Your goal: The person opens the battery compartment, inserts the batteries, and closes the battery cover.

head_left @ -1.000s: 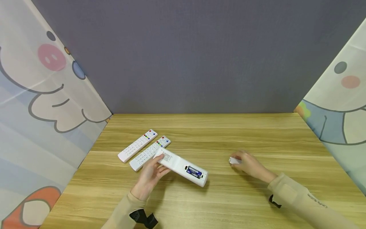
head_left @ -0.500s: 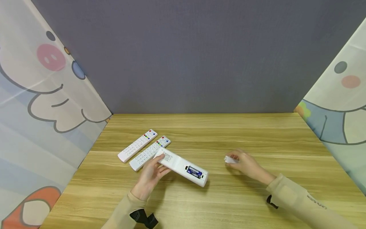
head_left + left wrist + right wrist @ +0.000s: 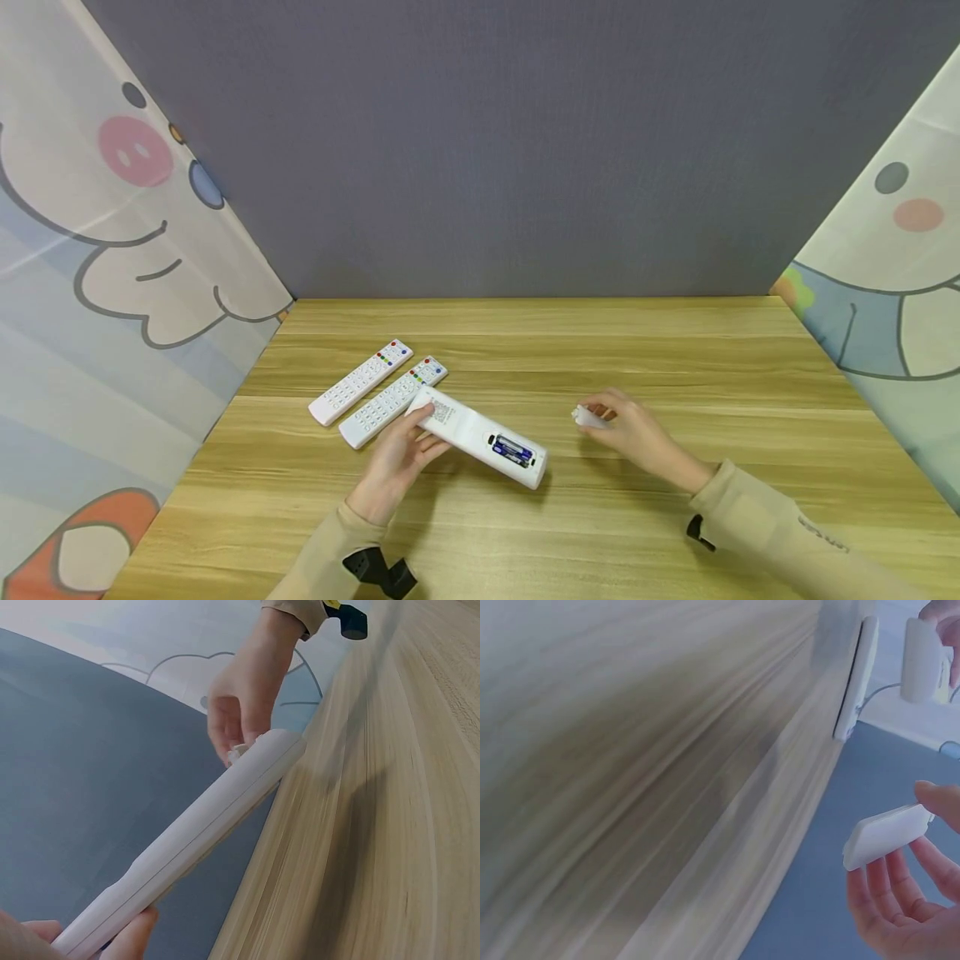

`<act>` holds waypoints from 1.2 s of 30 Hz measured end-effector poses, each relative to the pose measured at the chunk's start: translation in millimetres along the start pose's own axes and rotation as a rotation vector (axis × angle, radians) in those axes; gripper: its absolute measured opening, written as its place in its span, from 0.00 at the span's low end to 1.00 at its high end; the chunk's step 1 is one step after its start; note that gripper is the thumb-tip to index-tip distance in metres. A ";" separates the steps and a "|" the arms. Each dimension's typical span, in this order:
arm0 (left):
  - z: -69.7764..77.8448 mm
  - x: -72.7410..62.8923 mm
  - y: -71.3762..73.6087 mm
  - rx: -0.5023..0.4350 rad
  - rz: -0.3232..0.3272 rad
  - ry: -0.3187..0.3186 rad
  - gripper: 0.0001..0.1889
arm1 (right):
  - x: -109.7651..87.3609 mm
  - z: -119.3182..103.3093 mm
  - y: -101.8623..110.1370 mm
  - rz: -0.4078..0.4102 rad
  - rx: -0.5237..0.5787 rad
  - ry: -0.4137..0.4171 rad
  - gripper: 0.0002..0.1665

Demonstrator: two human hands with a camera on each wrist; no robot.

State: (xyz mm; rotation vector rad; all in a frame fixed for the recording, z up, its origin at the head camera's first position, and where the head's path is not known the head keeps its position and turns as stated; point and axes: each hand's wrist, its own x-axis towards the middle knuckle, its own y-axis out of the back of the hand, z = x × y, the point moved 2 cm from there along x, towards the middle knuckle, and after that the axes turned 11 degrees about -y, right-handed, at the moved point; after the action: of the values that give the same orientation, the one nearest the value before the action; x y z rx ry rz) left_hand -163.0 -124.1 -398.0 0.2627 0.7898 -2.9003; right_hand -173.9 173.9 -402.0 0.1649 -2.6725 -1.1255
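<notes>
My left hand (image 3: pixel 397 461) grips one end of a white remote control (image 3: pixel 480 437), turned back side up and tilted above the table. Two blue batteries (image 3: pixel 512 451) sit in its uncovered compartment at the far end. To the right, my right hand (image 3: pixel 637 437) pinches a small white battery cover (image 3: pixel 591 417) between thumb and fingers, apart from the remote. The right wrist view shows that cover (image 3: pixel 889 835) side on, thumb above and fingertips beneath. In the left wrist view the remote (image 3: pixel 187 825) appears edge-on, partly hiding the right hand's fingertips.
Two more white remotes, an outer one (image 3: pixel 360 383) and an inner one (image 3: pixel 390 404), lie buttons up on the wooden table (image 3: pixel 675 342) at the left. A grey panel (image 3: pixel 525 150) rises behind the table. Cartoon-printed curtains (image 3: pixel 150 275) flank both sides.
My right hand has moved left with the battery cover, closer to the remote. The left hand and its remote have stayed nearly still.
</notes>
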 end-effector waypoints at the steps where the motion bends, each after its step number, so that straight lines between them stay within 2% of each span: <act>1: -0.5 0.1 0.1 0.002 0.004 0.003 0.05 | -0.2 -1.8 -0.4 0.005 0.008 0.009 0.17; 11: -1.4 0.4 -0.9 0.023 0.002 -0.005 0.07 | -2.1 -18.7 -6.1 0.061 0.098 0.047 0.17; 19: -1.9 0.7 -2.3 0.031 -0.002 -0.002 0.06 | -3.9 -32.8 -9.7 0.087 0.214 0.095 0.18; 30: -0.7 0.5 -6.5 0.031 -0.019 0.005 0.13 | -3.3 -48.4 -18.3 0.118 0.292 0.191 0.22; 36: -1.9 1.6 -9.7 0.023 -0.019 0.003 0.12 | -3.1 -55.3 -22.0 0.117 0.323 0.223 0.23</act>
State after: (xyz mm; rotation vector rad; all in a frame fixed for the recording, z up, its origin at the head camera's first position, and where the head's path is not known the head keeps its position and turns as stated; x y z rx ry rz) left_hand -166.0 -114.9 -395.2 0.2639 0.7633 -2.9288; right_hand -156.3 121.0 -380.9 0.1753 -2.6034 -0.5978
